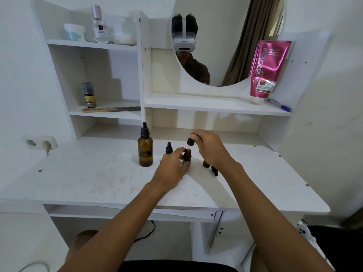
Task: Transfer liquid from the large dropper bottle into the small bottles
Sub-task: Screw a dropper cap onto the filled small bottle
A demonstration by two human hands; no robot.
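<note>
The large amber dropper bottle [145, 149] stands capped on the white desk [82, 179], left of my hands. My left hand [172, 163] grips a small amber bottle [188, 155] whose mouth is uncovered. My right hand [208, 148] pinches a black dropper cap [190, 141] just above that mouth. A second small bottle with a black dropper cap [169, 148] stands behind my left hand, mostly hidden. A third small amber bottle [206, 163] stands under my right wrist, and a loose black dropper [214, 171] lies beside it.
Shelves rise behind the desk with a comb [110, 109], a small dark bottle [89, 95], a pink tube [269, 69], a blue pen [280, 105] and a round mirror [225, 40]. A wall socket [40, 142] sits at the left.
</note>
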